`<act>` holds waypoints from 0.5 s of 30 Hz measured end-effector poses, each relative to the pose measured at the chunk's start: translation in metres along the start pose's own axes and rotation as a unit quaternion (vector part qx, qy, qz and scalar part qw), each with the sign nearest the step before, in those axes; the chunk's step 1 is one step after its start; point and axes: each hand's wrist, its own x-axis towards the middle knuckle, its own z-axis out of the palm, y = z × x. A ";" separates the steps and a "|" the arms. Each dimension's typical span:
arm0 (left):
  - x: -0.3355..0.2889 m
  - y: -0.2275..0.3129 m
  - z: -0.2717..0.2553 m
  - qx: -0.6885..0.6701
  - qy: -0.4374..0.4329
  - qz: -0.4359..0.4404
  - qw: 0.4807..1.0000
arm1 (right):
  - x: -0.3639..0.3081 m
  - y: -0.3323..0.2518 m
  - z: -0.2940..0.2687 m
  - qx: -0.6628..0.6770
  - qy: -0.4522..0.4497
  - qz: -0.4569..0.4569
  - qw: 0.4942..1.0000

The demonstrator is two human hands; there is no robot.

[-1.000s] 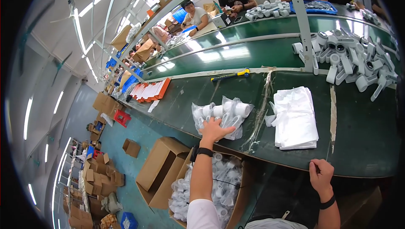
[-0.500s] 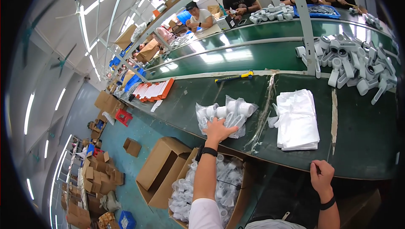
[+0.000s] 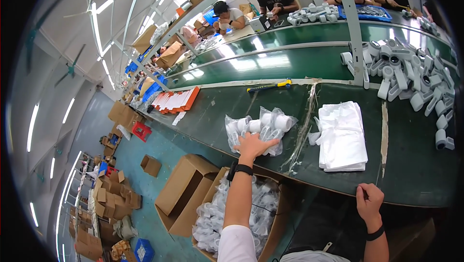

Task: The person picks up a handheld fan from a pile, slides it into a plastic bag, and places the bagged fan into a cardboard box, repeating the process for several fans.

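Dark green covers the worktable [image 3: 275, 105] stretching before you, and beyond it runs a glossy green conveyor [image 3: 299, 61]. Below the near edge, by your left forearm, stands an open cardboard box [image 3: 284, 209] filled with bagged parts. Off to your right, a pile of white and grey parts [image 3: 403, 71] spreads across the far part of the table. Nearer you lies a stack of white bags [image 3: 342, 139]. To its left, the clear-bagged white parts [image 3: 254, 126] rest on the table, under your left hand [image 3: 253, 146], whose fingers are spread open across their near side, thumb out to the right. Your right hand [image 3: 369, 199] is at the table's near edge, fingers curled in; you can't tell whether anything is inside them. A slim yellow and dark tool [image 3: 269, 87] lies toward the conveyor.
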 end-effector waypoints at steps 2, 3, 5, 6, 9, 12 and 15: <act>0.001 -0.001 0.002 0.002 0.006 0.002 1.000 | 0.000 0.000 0.000 -0.001 -0.002 0.002 1.000; 0.001 -0.001 0.001 -0.001 0.005 0.005 1.000 | 0.000 0.000 0.000 0.003 -0.004 -0.003 1.000; 0.002 0.000 0.002 -0.003 0.003 0.008 1.000 | 0.001 0.000 0.000 0.007 -0.004 -0.006 1.000; 0.002 -0.001 0.004 -0.001 0.012 0.009 1.000 | 0.001 0.000 0.000 0.004 -0.006 -0.009 1.000; 0.004 -0.002 0.005 -0.009 0.022 0.006 1.000 | 0.001 -0.001 0.000 0.001 -0.007 -0.013 1.000; 0.007 -0.002 0.007 -0.012 0.031 -0.001 0.999 | 0.002 -0.003 -0.001 0.000 -0.004 -0.016 1.000; 0.007 -0.003 0.009 -0.010 0.041 -0.001 0.999 | 0.001 -0.001 0.000 0.002 -0.002 -0.014 1.000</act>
